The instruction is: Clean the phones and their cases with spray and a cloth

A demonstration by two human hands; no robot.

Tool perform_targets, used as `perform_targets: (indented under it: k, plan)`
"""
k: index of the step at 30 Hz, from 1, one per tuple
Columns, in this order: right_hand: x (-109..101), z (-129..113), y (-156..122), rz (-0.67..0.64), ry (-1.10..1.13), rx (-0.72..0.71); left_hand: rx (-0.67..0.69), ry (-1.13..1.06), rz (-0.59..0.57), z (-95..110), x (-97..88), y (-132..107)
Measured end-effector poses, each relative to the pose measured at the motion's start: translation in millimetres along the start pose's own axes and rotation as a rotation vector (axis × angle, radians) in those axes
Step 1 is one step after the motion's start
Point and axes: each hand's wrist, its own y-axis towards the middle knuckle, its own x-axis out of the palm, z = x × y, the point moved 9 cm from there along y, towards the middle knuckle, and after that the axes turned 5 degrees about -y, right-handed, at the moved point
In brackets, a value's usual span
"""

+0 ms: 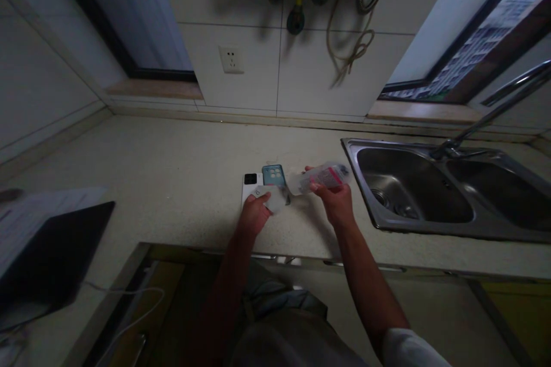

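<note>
My left hand (253, 215) is closed, thumb on top, on a thin pale sheet (279, 199), perhaps clear film; its exact kind is hard to make out. Beneath and beside that sheet, a white phone (248, 188) lies on the counter with its black camera square facing up. A blue phone case (273, 173) with camera cut-outs rests right beside the phone, partly covered by the sheet. My right hand (338, 205) grips a clear plastic packet (329, 175) with pink print, held tilted above the counter to the right of the case.
A steel double sink (374, 223) with a tap (495, 106) is set into the pale counter (172, 166) on the right. To the left lie a dark flat panel (60, 264) and papers (47, 209), with a white cable (146, 309) hanging down. A wall socket (231, 60) sits behind.
</note>
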Motion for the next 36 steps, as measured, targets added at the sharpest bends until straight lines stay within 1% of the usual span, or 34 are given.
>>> perform_targets:
  k: [3,5,7,9,12,15,21,25,27,29,33,36]
  plan:
    - [13.5,-4.1,2.3,-0.121,-0.142,-0.033,-0.087,-0.094,-0.065,-14.2,13.6,-5.5]
    - [22.3,-6.6,3.4,-0.198,-0.243,-0.1,-0.161,-0.136,-0.077,-22.3,20.6,-9.1]
    - [29.3,-7.4,3.6,-0.256,-0.334,-0.166,-0.212,-0.173,-0.076,-27.2,25.4,-12.3]
    - [33.5,-6.3,3.2,-0.291,-0.398,-0.197,-0.23,-0.21,-0.1,-28.6,30.8,-15.1]
    - [34.0,-8.4,1.4,-0.272,-0.452,-0.214,-0.223,-0.249,-0.131,-28.0,34.9,-17.9]
    - [29.8,-12.8,-1.1,-0.195,-0.448,-0.202,-0.218,-0.25,-0.103,-28.8,32.4,-18.3]
    - [25.6,-6.6,-1.5,-0.158,-0.428,-0.139,-0.214,-0.246,-0.063,-28.2,31.8,-18.4]
    - [20.7,7.1,0.3,-0.159,-0.318,-0.063,-0.203,-0.263,-0.034,-25.5,30.1,-20.2]
    - [16.2,17.7,1.2,-0.131,-0.237,-0.01,-0.196,-0.265,-0.029,-24.5,28.1,-20.7]
    - [6.2,31.2,3.1,-0.04,-0.099,0.058,-0.193,-0.256,-0.003,-24.3,22.7,-20.7]
    - [-19.8,60.7,7.4,0.182,0.293,0.187,-0.184,-0.246,0.048,-22.6,10.2,-21.4]
    - [-35.3,77.5,12.2,0.241,0.523,0.272,-0.174,-0.258,0.053,-18.6,5.4,-23.7]
